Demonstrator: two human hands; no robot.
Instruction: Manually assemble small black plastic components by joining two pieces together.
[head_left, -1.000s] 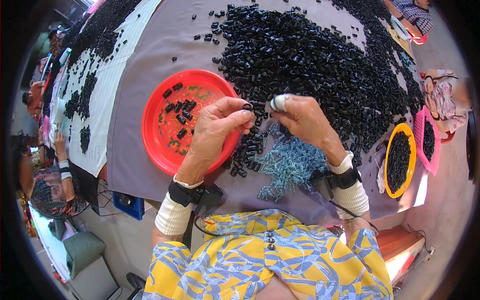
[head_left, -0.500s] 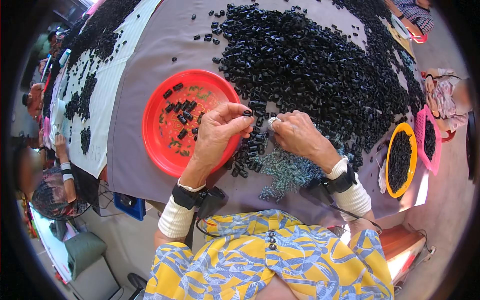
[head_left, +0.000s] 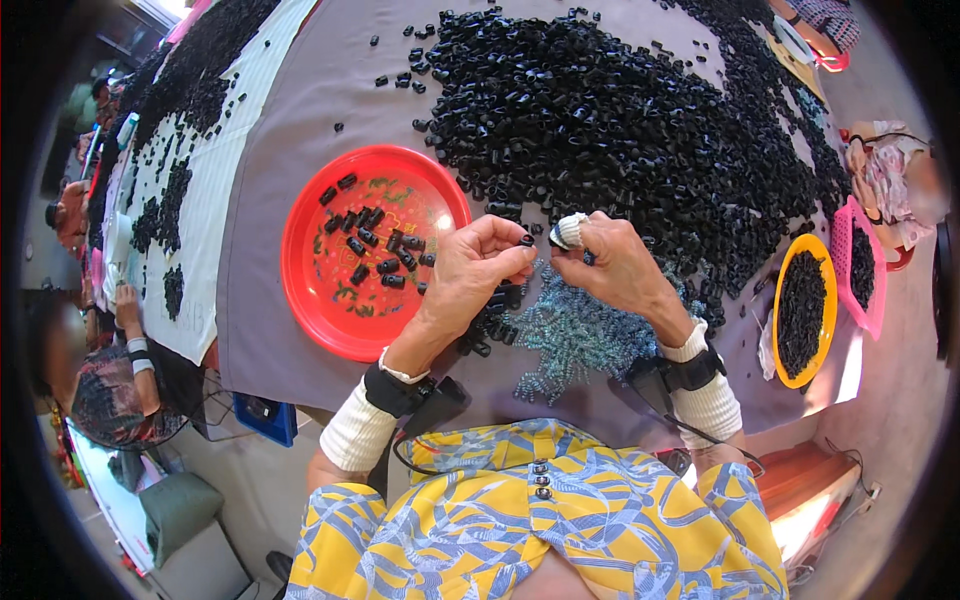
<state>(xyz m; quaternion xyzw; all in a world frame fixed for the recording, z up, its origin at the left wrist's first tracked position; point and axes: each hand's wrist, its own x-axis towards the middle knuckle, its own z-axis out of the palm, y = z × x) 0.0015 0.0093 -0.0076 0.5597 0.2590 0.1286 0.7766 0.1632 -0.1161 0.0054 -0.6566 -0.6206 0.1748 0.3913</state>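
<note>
My left hand point(head_left: 455, 275) pinches a small black cylindrical piece point(head_left: 526, 241) between thumb and forefinger, just right of a round red tray point(head_left: 300, 300). Short black cylindrical pieces point(head_left: 392, 281) lie scattered in that tray. Close by on the right, my right hand point(head_left: 620, 270) is closed in a pinch, with white wrapping point(head_left: 570, 230) around a finger; what its fingertips hold is too small to make out. Below it spreads a heap of small bluish, coil-like pieces point(head_left: 570, 340). Beyond both hands rises a large pile of black pieces point(head_left: 600, 130).
A yellow oval basket point(head_left: 830, 310) of black pieces and a pink basket point(head_left: 877, 300) stand at the right. The table has a grey cloth point(head_left: 260, 230). At left, another person's arm point(head_left: 135, 345) reaches to a white-covered table point(head_left: 200, 290). Another person point(head_left: 895, 180) sits at right.
My left hand has moved right and slightly down, away from the tray, showing more black pieces in it. My right hand has shifted slightly right, its wrapped finger turned differently.
</note>
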